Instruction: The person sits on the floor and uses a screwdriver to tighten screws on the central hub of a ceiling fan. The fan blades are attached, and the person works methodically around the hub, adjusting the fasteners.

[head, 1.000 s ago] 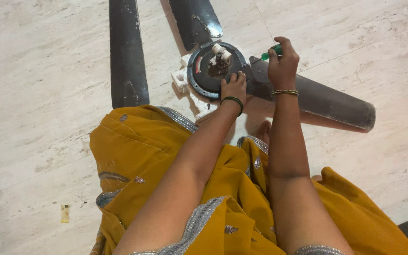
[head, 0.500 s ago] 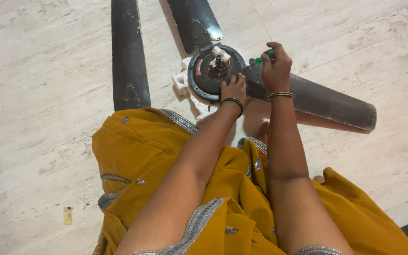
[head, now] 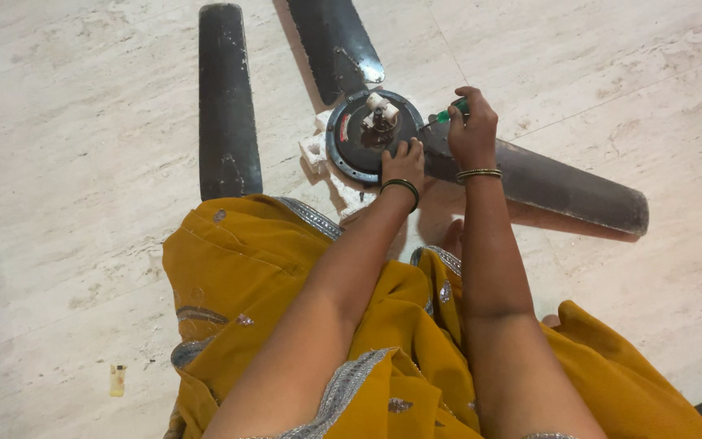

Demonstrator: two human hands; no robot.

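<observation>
A dark ceiling fan lies on the pale floor, its round motor hub [head: 359, 134] in front of me with white wiring parts at the centre. My left hand [head: 404, 162] rests on the near rim of the hub, fingers pressed down. My right hand [head: 473, 130] is closed around a green-handled screwdriver [head: 453, 111], its shaft pointing left toward the hub's right edge. One fan blade [head: 562, 189] runs out to the right under my right wrist.
Two more dark blades [head: 225, 106] [head: 336, 45] lie on the floor, to the left and behind the hub. White foam pieces [head: 315, 148] sit under the hub. My mustard-yellow garment [head: 245, 284] covers my lap. A small yellow object [head: 116, 380] lies at lower left.
The view shifted slightly. My right hand edged a little toward the hub with the screwdriver; my left hand stayed on the hub's rim.
</observation>
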